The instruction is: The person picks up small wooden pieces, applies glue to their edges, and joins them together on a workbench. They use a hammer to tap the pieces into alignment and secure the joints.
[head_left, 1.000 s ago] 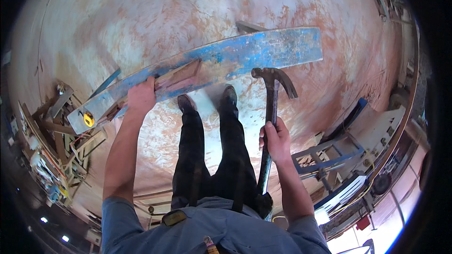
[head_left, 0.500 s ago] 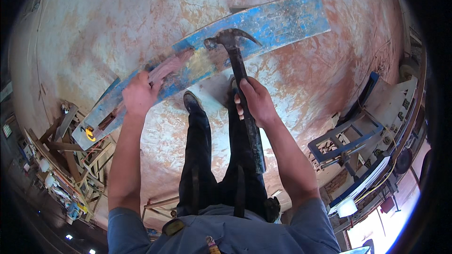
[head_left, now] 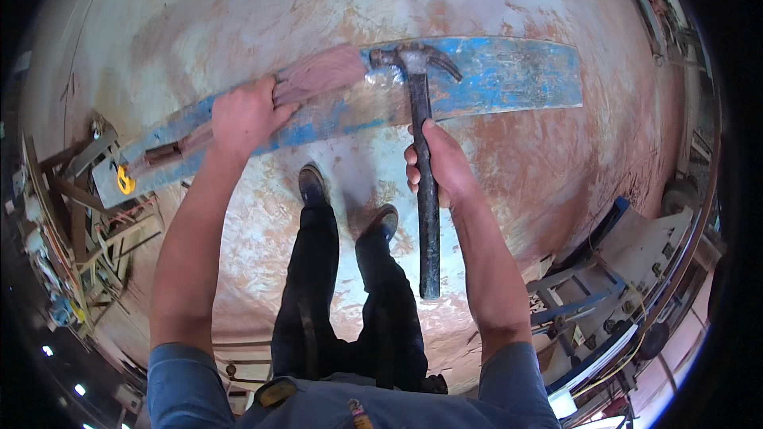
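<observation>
My right hand (head_left: 445, 160) is closed around the dark handle of a claw hammer (head_left: 424, 183). The hammer's metal head is over the blue board, just right of the wood's end; whether it touches anything, I cannot tell. My left hand (head_left: 245, 121) grips a reddish wooden piece (head_left: 322, 77), fingers wrapped over its far side. That piece lies along a long, worn blue board (head_left: 517, 73) and runs on toward the board's left end, where a dark brown patch shows on it. A yellow tape measure (head_left: 125, 180) rests at that left end.
Below the board is a stained, reddish-white floor (head_left: 509, 183), with my shoes (head_left: 312, 186) on it. Wooden offcuts and frames (head_left: 87, 167) crowd the left side. At the lower right stand a blue metal frame (head_left: 584, 294) and a long bench-like machine (head_left: 660, 262).
My left hand and the wooden piece appear shifted slightly; the piece now reaches nearer the hammer's head. The hammer stands more upright in view. The whole view has turned, and my right foot shows more fully.
</observation>
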Tool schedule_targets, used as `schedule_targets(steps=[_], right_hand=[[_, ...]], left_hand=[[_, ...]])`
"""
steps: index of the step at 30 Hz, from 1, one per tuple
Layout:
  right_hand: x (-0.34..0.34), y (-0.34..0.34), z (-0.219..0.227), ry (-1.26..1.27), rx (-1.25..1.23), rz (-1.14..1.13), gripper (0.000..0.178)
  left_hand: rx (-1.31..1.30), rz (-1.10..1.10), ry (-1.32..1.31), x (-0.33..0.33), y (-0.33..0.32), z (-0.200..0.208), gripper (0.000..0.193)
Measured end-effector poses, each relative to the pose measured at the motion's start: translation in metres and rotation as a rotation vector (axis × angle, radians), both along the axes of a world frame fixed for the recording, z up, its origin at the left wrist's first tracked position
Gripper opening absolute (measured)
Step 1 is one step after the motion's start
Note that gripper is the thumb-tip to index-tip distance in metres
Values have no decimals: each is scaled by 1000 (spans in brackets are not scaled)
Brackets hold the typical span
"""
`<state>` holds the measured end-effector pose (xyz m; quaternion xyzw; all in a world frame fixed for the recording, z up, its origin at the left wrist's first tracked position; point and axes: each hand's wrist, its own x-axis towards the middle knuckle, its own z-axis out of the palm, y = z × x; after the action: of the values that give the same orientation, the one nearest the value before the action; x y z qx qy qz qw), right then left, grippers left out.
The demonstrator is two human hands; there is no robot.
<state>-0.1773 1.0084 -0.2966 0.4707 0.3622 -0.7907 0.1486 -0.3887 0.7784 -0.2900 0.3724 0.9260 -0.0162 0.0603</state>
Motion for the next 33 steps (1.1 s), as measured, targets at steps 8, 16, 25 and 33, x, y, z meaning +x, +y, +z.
schedule_targets(steps=[8,16,25,33], right_hand=[[6,2,-13,158,13,13,31],[19,4,-36,297,152,-16,30],[31,-4,-53,417,212,-10,36],[41,-9,-75,479,142,11,33]], left_hand=[[0,45,-12,6,-1,5,42],[102,36,4,8,-5,-2,46],[132,-43,72,22,-10,-5,45],[196,-149,205,19,-17,-12,52]])
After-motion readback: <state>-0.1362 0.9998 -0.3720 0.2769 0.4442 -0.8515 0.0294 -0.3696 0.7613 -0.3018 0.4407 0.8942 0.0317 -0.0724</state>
